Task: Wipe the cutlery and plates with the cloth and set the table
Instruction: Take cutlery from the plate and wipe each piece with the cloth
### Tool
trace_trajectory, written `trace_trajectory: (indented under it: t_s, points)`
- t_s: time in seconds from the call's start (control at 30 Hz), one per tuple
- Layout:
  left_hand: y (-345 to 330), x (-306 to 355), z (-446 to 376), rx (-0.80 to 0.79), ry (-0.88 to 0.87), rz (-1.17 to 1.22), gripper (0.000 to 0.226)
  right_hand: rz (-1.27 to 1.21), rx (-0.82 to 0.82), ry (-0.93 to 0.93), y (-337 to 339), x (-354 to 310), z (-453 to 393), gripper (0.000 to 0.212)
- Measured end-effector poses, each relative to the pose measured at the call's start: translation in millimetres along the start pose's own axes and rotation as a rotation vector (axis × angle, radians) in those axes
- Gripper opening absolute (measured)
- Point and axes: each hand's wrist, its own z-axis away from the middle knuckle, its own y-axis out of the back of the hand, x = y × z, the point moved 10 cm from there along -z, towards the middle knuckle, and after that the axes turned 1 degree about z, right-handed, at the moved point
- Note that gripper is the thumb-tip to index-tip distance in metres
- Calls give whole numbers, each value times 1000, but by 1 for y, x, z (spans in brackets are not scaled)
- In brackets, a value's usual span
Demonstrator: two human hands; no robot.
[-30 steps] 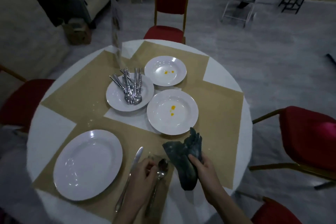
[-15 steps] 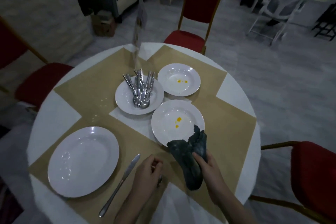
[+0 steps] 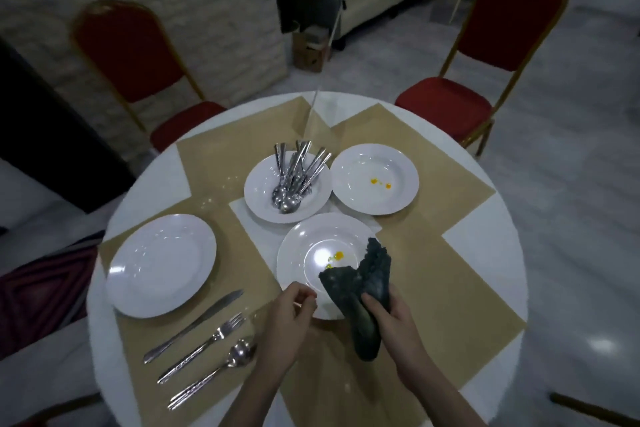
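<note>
A clean white plate point(image 3: 161, 263) lies at the left on the brown placemat, with a knife point(image 3: 194, 326), a fork point(image 3: 204, 345) and a spoon point(image 3: 214, 371) laid side by side to its right. A plate bearing several loose pieces of cutlery point(image 3: 289, 180) stands mid-table. Two plates carry yellow stains, one further back point(image 3: 375, 178) and one nearer point(image 3: 311, 246). My right hand point(image 3: 391, 319) grips a dark crumpled cloth point(image 3: 363, 288) over the nearer stained plate's right rim. At that plate's near rim is my left hand point(image 3: 291, 315), fingers loosely curled, nothing seen in it.
The round white table point(image 3: 485, 253) has red chairs behind it at the left point(image 3: 138, 55) and right point(image 3: 512, 28). A clear upright stand point(image 3: 311, 118) rises at the table's far edge. A cardboard box point(image 3: 310, 52) sits on the floor beyond.
My left hand has let go of the spoon, which now lies beside the fork and knife, and moved right to the stained plate's rim. The cloth hand has shifted over that plate.
</note>
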Motion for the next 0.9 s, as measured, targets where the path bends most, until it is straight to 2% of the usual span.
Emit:
trace_trajectory:
  t_s: [0.23,0.63,0.7,0.83,0.9]
  points:
    - [-3,3,-2,138,65,74,20,146,-126,3,1,-26,-44,15]
    - [3,16,-72,187,38,23,10,225,-193,39,-18,-64,-117,22]
    - [1,18,-85,200,49,-6,10,256,-219,48,-21,-64,-133,17]
    - [-2,23,-117,264,79,-114,10,455,-313,195,-31,-71,-167,7]
    - [-1,28,-138,311,94,-133,10,589,-387,283,-35,-76,-182,11]
